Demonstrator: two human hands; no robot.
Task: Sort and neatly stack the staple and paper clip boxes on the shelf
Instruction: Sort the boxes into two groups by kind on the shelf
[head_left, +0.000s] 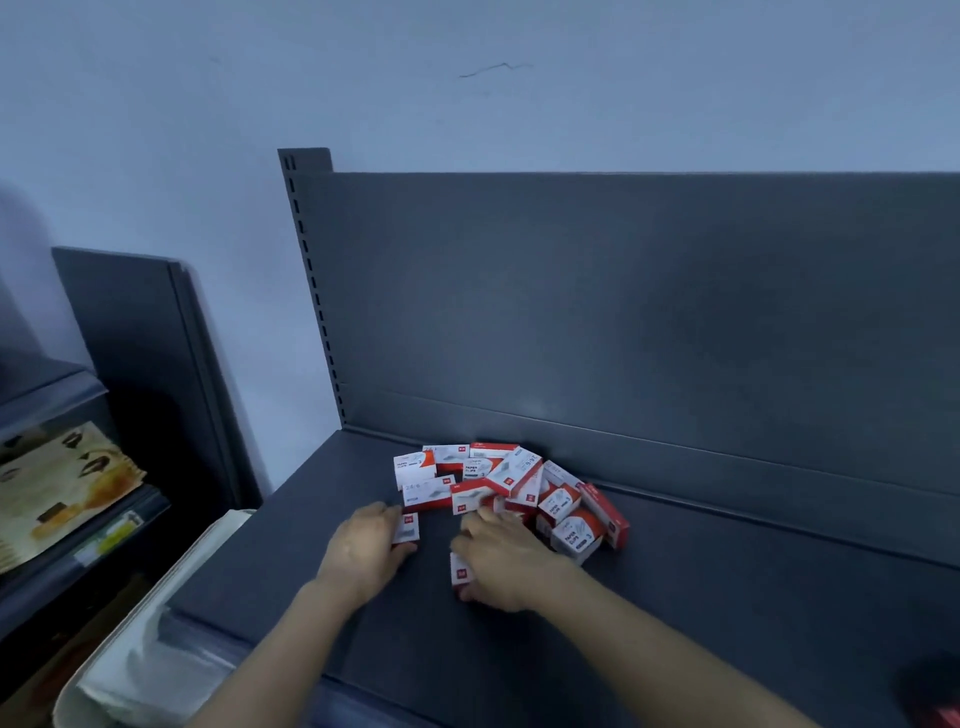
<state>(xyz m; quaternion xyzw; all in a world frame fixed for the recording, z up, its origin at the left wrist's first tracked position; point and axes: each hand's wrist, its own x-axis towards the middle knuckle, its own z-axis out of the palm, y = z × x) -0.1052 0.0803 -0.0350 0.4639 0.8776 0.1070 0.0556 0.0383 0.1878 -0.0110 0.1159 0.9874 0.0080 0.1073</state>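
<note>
A loose heap of several small red-and-white boxes (511, 483) lies on the dark grey shelf (727, 597), close to its back panel. Some read "paper clips", like the box (575, 535) at the heap's right front; others are flat staple boxes marked 24/6, such as the one (426, 491) at the left. My left hand (366, 548) grips a small white staple box (407, 527) just in front of the heap. My right hand (501, 558) covers and holds another red-and-white box (460, 571) on the shelf surface, its fingers partly hiding it.
A slotted upright (311, 291) rises at the shelf's left rear. Left of the shelf stand a dark panel (140, 364) against the wall, a lower rack with printed packages (62, 483), and a white bin with a plastic liner (150, 649).
</note>
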